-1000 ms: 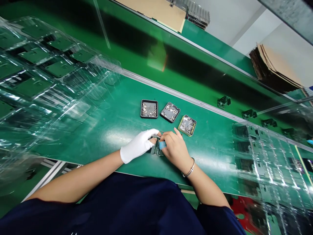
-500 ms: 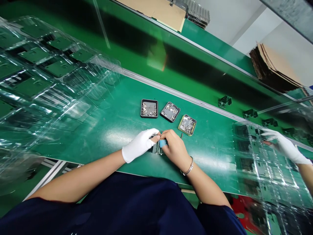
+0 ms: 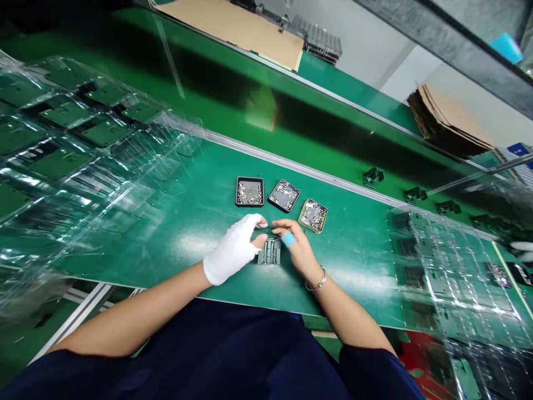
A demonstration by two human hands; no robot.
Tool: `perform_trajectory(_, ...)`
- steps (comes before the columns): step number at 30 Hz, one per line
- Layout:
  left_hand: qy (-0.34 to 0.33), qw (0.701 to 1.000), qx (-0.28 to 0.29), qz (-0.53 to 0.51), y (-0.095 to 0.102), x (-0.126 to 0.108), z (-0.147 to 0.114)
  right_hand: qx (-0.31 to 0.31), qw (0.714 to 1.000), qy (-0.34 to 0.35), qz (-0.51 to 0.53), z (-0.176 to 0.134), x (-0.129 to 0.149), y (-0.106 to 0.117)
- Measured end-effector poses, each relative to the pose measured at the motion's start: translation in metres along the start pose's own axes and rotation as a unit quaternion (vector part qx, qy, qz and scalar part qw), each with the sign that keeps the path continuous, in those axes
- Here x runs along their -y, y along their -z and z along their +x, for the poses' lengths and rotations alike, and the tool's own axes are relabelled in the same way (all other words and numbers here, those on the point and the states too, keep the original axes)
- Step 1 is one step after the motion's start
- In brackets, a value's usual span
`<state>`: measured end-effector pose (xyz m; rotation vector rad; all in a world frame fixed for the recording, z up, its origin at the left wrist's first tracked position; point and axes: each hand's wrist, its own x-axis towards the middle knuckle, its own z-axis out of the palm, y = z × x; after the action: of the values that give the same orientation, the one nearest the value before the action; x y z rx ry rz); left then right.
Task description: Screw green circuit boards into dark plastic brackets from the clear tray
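Observation:
A small dark green slotted part (image 3: 269, 253) lies on the green workbench (image 3: 187, 222), with several lengthwise channels facing up. My left hand (image 3: 235, 247), in a white glove with bare fingertips, is at its left edge, thumb and fingers apart. On the other side my right hand (image 3: 298, 247) is bare, with a blue wrap on one finger and a bracelet at the wrist. Its fingers reach out loosely above the part's upper right corner, and nothing shows in them. Just beyond stand a black tray (image 3: 250, 203), a second tray (image 3: 284, 195) and a yellow-edged tray (image 3: 313, 215), all with small shiny metal pieces.
Stacked clear plastic trays (image 3: 100, 166) with green parts fill the left side. More clear trays (image 3: 441, 266) stand at the right. Several dark green parts (image 3: 373, 176) stand along the back strip. Another person's gloved hand (image 3: 522, 247) shows at the right edge.
My hands, earlier close together over the green part, have drawn apart and their fingers have opened. The part now lies uncovered. The other person's hand has moved right, mostly out of view.

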<state>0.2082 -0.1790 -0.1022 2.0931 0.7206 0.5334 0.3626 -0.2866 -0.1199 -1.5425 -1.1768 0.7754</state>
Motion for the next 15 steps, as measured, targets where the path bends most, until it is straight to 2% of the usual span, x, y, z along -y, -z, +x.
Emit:
perform_trajectory(2, 0.021, 0.999, -0.024, -0.026, 0.014, 0.004, -0.001, -0.017, 1.000, 0.012, 0.019, 0.000, 0.000, 0.013)
perform_trajectory(3, 0.032, 0.998, -0.033, -0.032, 0.021, 0.007, -0.001, 0.001, 1.000, 0.030, 0.007, -0.001, 0.000, 0.019)
perform_trajectory(5, 0.054, 0.997, -0.040, -0.043, 0.031, 0.014, -0.001, 0.082, 0.992, 0.073, -0.065, -0.009, 0.004, 0.023)
perform_trajectory(7, 0.071, 0.995, -0.044, -0.057, 0.035, 0.020, -0.001, 0.151, 0.970, 0.104, -0.159, -0.020, 0.009, 0.019)
perform_trajectory(9, 0.073, 0.995, -0.037, -0.052, 0.034, 0.024, 0.000, 0.162, 0.957, 0.115, -0.213, -0.027, 0.013, 0.011)
perform_trajectory(12, 0.040, 0.999, -0.012, 0.011, 0.028, 0.027, -0.002, 0.110, 0.972, 0.091, -0.185, -0.013, 0.010, 0.013)
perform_trajectory(13, 0.021, 0.999, -0.004, 0.041, 0.027, 0.028, -0.005, 0.073, 0.981, 0.073, -0.166, 0.001, 0.006, 0.023)
perform_trajectory(15, -0.029, 0.994, 0.005, 0.104, 0.024, 0.031, -0.015, -0.040, 0.990, 0.018, -0.135, 0.039, -0.004, 0.055)
